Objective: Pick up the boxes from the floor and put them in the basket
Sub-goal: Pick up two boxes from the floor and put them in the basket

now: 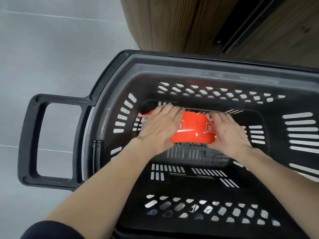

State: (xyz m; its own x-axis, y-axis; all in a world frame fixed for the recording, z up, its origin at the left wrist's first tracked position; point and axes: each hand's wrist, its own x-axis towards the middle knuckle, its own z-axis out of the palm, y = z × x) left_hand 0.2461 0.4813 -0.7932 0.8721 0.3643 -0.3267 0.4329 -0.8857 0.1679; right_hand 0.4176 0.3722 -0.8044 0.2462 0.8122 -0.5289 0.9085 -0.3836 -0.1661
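A red box (195, 128) with white label patches lies low inside the dark grey slotted basket (198, 69), near the bottom at its far side. My left hand (158, 128) covers the box's left part, fingers curled over its far edge. My right hand (229, 133) clasps the box's right end, fingers over the top edge. Both forearms reach down into the basket from the near side. A barcode strip shows at the box's left end.
The basket's pull handle (32, 140) sticks out to the left over the grey tiled floor (51, 49). A wooden cabinet (172, 23) with a dark gap stands just behind the basket. A dark-clothed knee (51, 230) shows at the bottom left.
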